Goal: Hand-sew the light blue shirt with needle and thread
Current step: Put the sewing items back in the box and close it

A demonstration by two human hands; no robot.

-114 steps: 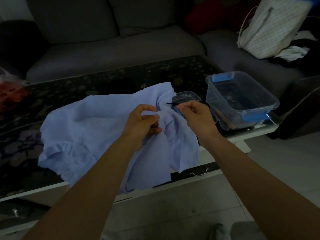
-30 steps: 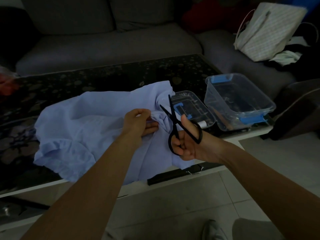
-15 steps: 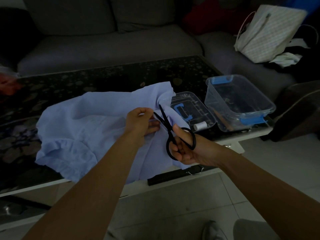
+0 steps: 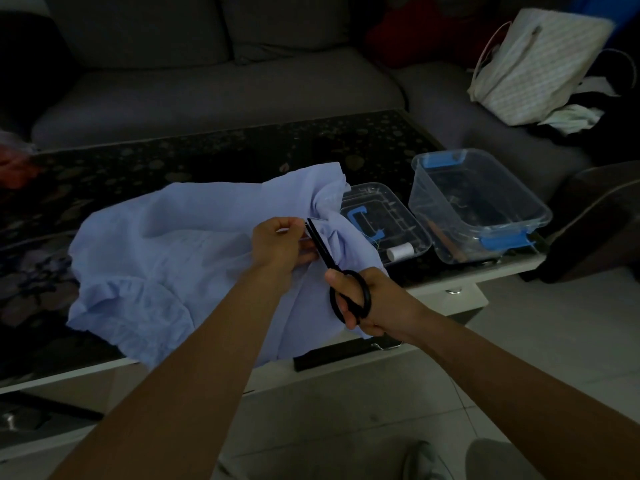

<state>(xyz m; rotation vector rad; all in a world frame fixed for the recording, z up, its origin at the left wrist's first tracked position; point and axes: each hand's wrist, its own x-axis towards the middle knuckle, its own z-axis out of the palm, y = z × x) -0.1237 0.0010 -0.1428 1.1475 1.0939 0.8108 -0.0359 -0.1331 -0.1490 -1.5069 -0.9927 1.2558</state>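
Pinching a crumpled fold of the soft light blue shirt, your left grip curled tight on cloth that lay rumpled across the dark patterned desk. Your right grip was curled through the black loop handles of slim scissors, blades nearly together, tips at the fold.

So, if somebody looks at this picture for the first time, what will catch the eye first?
First comes the light blue shirt, crumpled over the near edge of the dark patterned table. At its middle, the right hand holds black scissors with the tips beside the left hand, which pinches the fabric. To the right stands a clear plastic box with blue latches.
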